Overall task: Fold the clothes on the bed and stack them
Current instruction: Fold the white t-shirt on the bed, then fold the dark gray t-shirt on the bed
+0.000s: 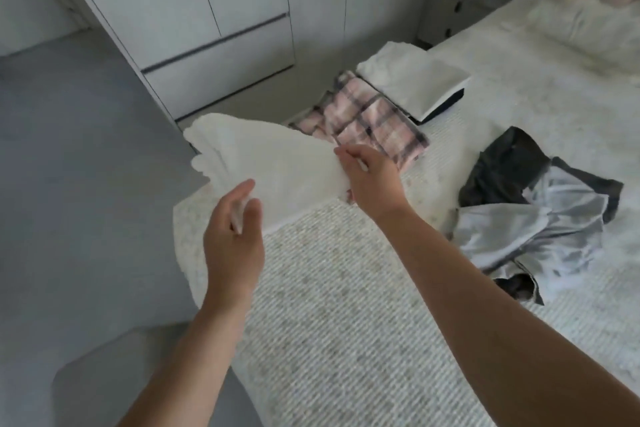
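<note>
A soft white cloth garment (pixel 277 163) is held up above the near-left corner of the bed, its far end drooping in loose folds toward the floor side and its lower hem lying just over the bed's edge. The left hand (pixel 232 236) pinches the garment's near edge between thumb and fingers, a strip of white fabric showing in the grip. The right hand (pixel 372 180) grips the opposite edge, fingers curled over the cloth and knuckles up. The 2 hands are apart, with the fabric stretched between them.

Beyond the garment, by the bed's left edge, lies a folded pink plaid cloth with dark stripes (pixel 367 121), flat on the cover. Just behind it, touching or nearly so, sits a folded white garment (pixel 412 76) stacked on top of a dark folded piece (pixel 446 104), of which only a thin edge shows. To the right, well apart from these piles, a crumpled heap of pale grey and black clothing (pixel 530 211) lies unfolded.

All of this rests on the bed with a white textured woven cover (pixel 346 322). A white pillow (pixel 581 28) lies at the far end, blurred. Left of the bed are a grey floor (pixel 69 149) and a white wardrobe with flat doors and drawers (pixel 221 10).
</note>
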